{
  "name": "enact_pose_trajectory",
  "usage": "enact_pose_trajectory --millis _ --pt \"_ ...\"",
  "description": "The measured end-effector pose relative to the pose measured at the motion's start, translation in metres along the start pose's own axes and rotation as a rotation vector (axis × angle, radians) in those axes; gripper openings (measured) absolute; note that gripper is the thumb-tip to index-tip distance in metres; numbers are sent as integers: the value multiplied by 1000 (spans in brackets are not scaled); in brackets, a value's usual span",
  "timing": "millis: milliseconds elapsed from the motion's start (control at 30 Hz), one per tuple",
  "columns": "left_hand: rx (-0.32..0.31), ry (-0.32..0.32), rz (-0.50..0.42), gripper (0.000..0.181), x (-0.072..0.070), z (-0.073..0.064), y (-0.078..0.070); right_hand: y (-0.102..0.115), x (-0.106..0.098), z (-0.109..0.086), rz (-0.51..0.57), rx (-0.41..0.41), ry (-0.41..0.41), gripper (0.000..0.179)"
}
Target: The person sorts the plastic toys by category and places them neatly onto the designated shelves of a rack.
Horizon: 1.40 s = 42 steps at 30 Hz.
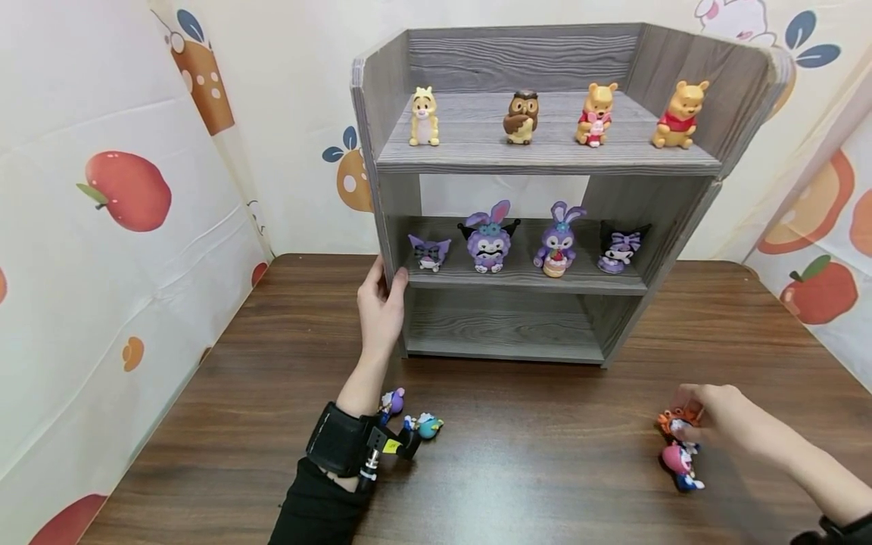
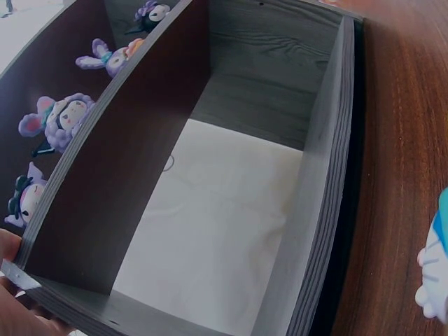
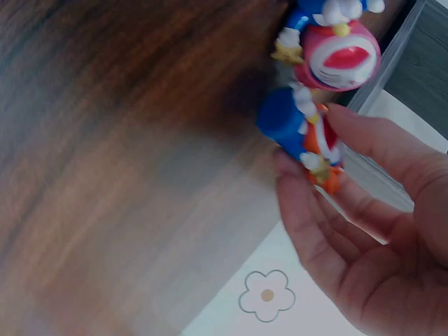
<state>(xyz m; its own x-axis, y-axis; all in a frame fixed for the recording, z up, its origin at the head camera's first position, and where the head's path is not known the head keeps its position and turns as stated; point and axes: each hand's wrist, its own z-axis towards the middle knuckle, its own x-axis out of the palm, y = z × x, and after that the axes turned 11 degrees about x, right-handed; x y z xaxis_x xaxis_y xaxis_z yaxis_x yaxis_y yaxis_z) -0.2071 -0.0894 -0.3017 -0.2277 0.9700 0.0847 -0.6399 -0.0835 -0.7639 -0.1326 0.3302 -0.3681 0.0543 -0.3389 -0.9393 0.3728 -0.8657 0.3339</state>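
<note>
My left hand (image 1: 380, 314) holds the left side panel of a grey wooden display shelf (image 1: 545, 168), its thumb in front at the middle shelf's height. At the right, my right hand (image 1: 718, 412) pinches a small orange-and-blue figurine (image 3: 280, 120) between thumb and fingers, low over the brown table (image 1: 518, 469). Right beside it lies a pink-and-blue figurine (image 1: 677, 458). Near my left wrist lie a purple-headed figurine (image 1: 396, 400) and a teal-headed one (image 1: 429, 426), partly hidden by the wrist camera. The left wrist view catches only the edge of a teal-and-white figurine (image 2: 434, 283).
Several yellow and brown figurines, among them an owl (image 1: 521, 119), stand on the top shelf. Several purple figurines, one a long-eared rabbit (image 1: 557, 241), occupy the middle shelf. The bottom shelf board (image 1: 504, 350) sits on the table. Patterned cloth (image 1: 129, 303) hangs behind and beside the table.
</note>
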Motion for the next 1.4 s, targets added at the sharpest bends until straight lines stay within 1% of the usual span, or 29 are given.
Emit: enact_pose_trajectory --millis 133,233,333,500,567,633,733,900,1000,1100,1200,1300,1400 --pt "0 -1 -2 39 0 0 0 3 5 2 12 49 -118 27" --pt "0 -2 -9 39 0 0 1 5 7 3 33 92 -173 28" --pt "0 -5 -20 40 0 0 3 8 9 2 59 113 -210 30" --pt "9 -8 -27 40 -2 1 21 11 13 -2 75 107 -274 35" --pt "18 -10 -22 39 -3 1 27 13 15 -5 67 91 -287 38" --pt "30 -13 -14 39 -3 1 30 14 16 -7 47 66 -303 41" --pt "58 -25 -18 38 -3 1 32 15 18 -10 20 39 -314 45" --pt "52 -25 -20 38 -2 1 33 18 18 -12 2 23 -297 46" --pt "36 -16 -20 38 -2 1 31 17 17 -11 -12 -33 -300 47" --pt "27 -13 -22 37 -3 1 31 13 16 -6 -61 -102 -318 50" --pt "17 -10 -17 37 -4 1 30 11 14 -2 -93 -136 -314 49" --pt "14 -5 -19 37 -4 1 29 11 12 -1 -114 -130 -283 47" --pt "17 -1 -29 39 -4 1 28 14 8 -1 -142 -97 -241 43"
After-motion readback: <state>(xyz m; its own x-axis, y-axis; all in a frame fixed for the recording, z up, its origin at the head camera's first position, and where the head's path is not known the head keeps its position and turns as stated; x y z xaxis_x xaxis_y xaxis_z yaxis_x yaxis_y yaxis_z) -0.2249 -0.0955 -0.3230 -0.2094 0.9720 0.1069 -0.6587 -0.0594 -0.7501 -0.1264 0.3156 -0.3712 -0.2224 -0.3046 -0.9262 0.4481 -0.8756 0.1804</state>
